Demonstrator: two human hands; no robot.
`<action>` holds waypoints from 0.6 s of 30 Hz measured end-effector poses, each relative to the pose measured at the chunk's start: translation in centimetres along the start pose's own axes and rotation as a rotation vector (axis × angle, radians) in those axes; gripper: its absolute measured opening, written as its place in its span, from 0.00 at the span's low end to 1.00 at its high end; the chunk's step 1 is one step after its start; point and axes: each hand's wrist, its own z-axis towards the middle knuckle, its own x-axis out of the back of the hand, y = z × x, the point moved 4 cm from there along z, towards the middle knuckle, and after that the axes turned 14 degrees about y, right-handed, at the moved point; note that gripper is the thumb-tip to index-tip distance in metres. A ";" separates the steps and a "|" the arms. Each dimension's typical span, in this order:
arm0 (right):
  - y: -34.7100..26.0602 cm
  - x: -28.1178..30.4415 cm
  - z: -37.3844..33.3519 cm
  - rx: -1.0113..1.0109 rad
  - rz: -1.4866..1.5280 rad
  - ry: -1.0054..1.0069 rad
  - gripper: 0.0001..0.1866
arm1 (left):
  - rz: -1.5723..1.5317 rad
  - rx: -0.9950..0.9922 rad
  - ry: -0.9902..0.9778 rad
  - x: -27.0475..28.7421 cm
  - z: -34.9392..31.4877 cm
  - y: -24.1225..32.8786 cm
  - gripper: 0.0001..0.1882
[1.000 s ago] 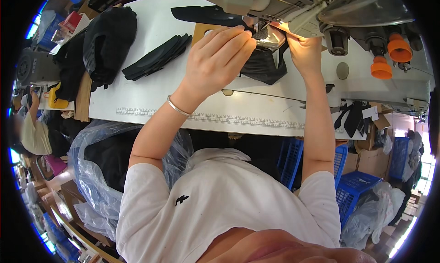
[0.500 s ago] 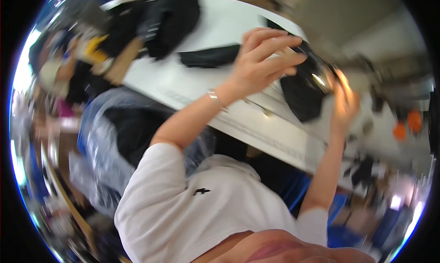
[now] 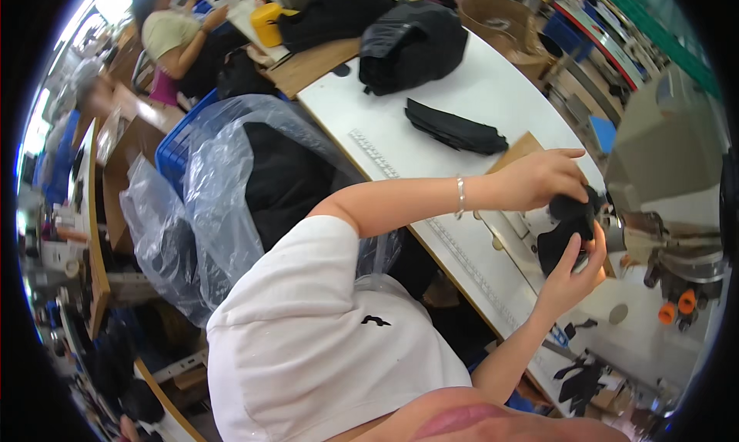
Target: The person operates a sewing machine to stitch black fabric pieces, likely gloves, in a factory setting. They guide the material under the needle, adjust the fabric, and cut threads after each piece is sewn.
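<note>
A black fabric piece (image 3: 556, 244) is bunched between my two hands, close to the sewing machine's needle area at the right. My left hand (image 3: 539, 182), a silver bracelet on its wrist, reaches in from the left and pinches the upper part of the fabric. Below it, my right hand (image 3: 576, 274) grips the lower part, thumb in front and fingers partly hidden behind. On the white table, a flat stack of black fabric strips (image 3: 454, 128) lies beyond my left forearm.
A large black fabric bundle (image 3: 416, 45) sits at the table's far side. The beige sewing machine (image 3: 658, 145) stands at the right. A plastic-lined blue basket (image 3: 173, 153) with black cloth is at the left. Other people work at the far left, near a yellow container (image 3: 266, 25).
The view has swung, and the table appears shifted. My hands have come down and closer together. The fabric, spread and hanging before, is now bunched between them.
</note>
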 end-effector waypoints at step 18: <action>3.7 1.2 2.2 -0.228 0.182 -0.116 0.16 | 0.265 -0.325 -0.157 -1.5 -1.2 3.1 0.22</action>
